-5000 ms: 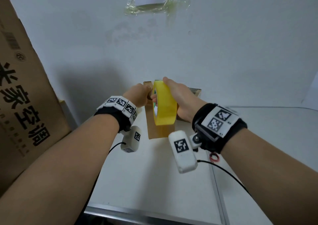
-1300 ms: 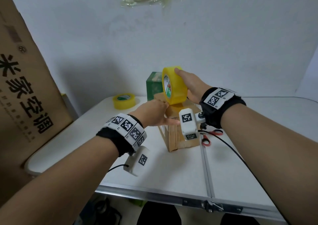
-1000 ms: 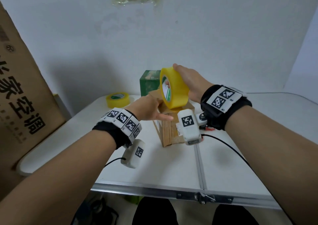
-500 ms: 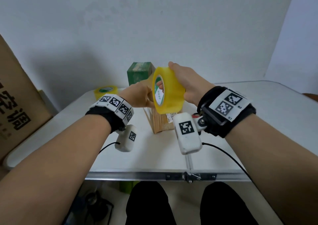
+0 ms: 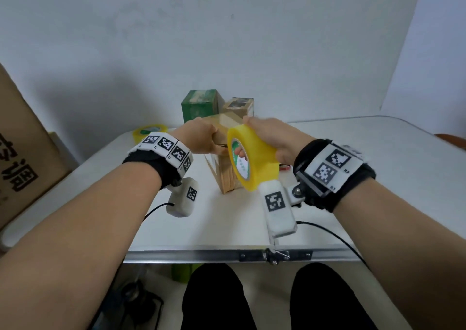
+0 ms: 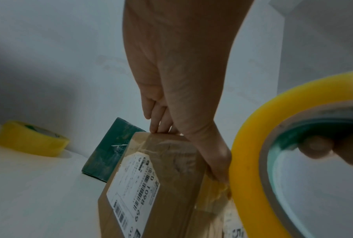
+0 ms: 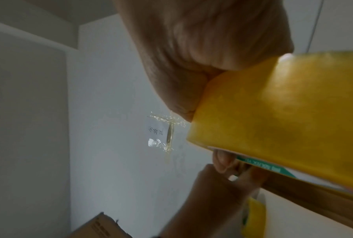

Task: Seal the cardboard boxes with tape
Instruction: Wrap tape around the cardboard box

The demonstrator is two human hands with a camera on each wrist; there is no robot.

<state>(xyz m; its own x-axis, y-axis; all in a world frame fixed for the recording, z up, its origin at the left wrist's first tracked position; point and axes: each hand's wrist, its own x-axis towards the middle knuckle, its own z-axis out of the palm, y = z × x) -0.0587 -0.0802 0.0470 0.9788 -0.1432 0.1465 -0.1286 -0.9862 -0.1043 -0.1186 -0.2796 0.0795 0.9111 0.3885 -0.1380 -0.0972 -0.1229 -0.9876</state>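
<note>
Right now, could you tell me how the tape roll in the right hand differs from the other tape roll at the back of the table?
The held tape roll is gripped by the right hand and stands on edge in the air beside the cardboard box; the spare tape roll lies flat on the table, untouched. The held roll looks thicker and deeper yellow, the spare paler. Both are yellowish with a green-printed core.

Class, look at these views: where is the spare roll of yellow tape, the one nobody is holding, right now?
In the head view, the spare tape roll lies flat on the white table at its far left, near the wall, left of the green box and beyond the left hand.
</note>
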